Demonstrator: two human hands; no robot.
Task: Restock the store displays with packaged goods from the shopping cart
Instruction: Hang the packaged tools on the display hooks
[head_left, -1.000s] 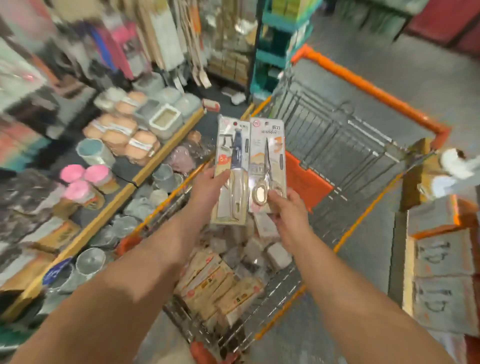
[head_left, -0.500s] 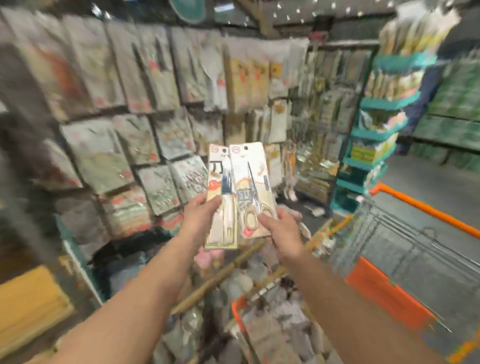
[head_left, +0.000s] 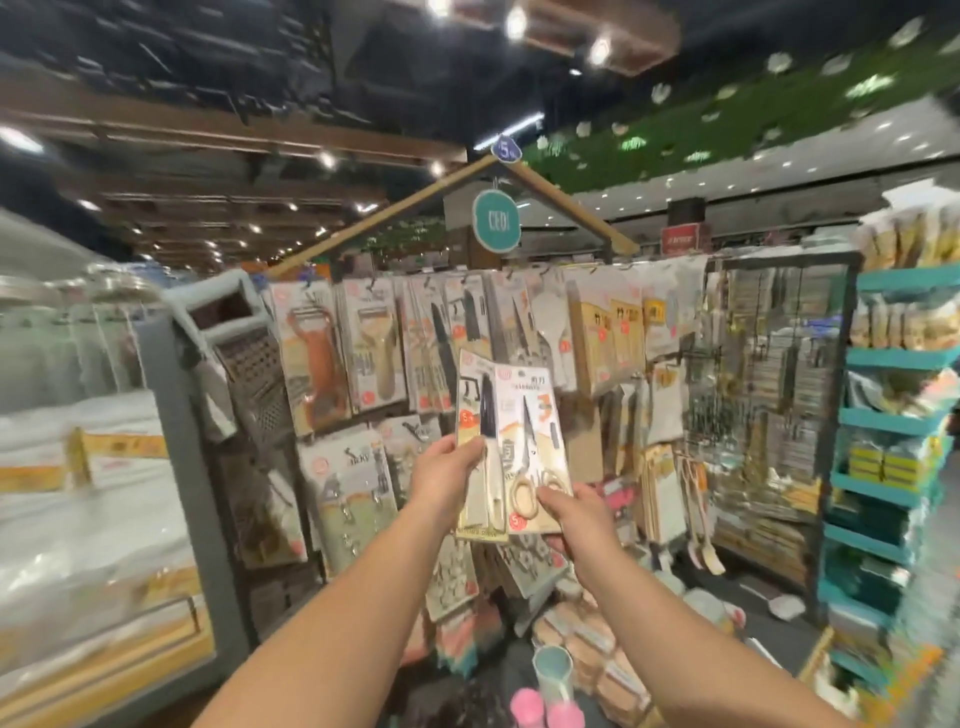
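My left hand (head_left: 445, 470) grips a carded knife pack (head_left: 479, 415) by its lower left edge. My right hand (head_left: 574, 512) pinches a carded scissors pack (head_left: 530, 426) at its bottom right corner. Both packs are held upright side by side, the scissors card overlapping the knife card slightly. They are raised in front of a hanging display (head_left: 395, 343) of carded peelers, knives and other kitchen tools. The shopping cart is out of view.
A metal grater (head_left: 244, 358) hangs at the display's left end beside a grey post. Teal shelves (head_left: 893, 426) with packaged goods stand at the right. Cups and round containers (head_left: 556, 675) sit on a low shelf below my arms. A wire rack (head_left: 779, 395) holds utensils.
My view has swung up from the cart to the hanging display. Both hands have lifted the two packs higher, keeping the same grips.
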